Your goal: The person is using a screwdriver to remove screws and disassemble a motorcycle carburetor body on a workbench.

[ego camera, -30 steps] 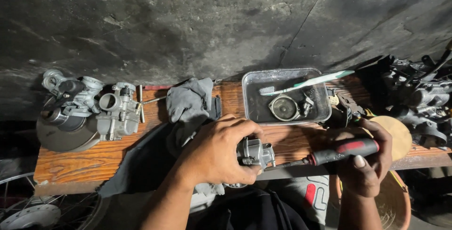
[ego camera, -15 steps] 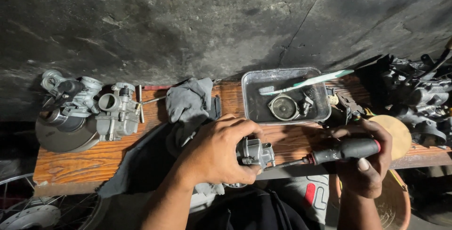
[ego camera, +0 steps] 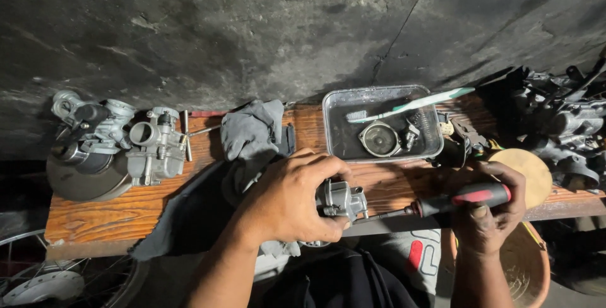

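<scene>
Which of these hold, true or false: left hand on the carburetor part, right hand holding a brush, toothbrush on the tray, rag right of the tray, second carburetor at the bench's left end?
1. The left hand grips the carburetor part. True.
2. The right hand holds a brush. False: it holds a screwdriver, tip at the part.
3. A toothbrush lies across the tray. True.
4. The rag lies right of the tray. False: left of it.
5. A second carburetor sits at the bench's left end. True.

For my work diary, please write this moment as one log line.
left hand: grips small metal carburettor part | right hand: holds red-black screwdriver, tip at part | wooden bench
</scene>
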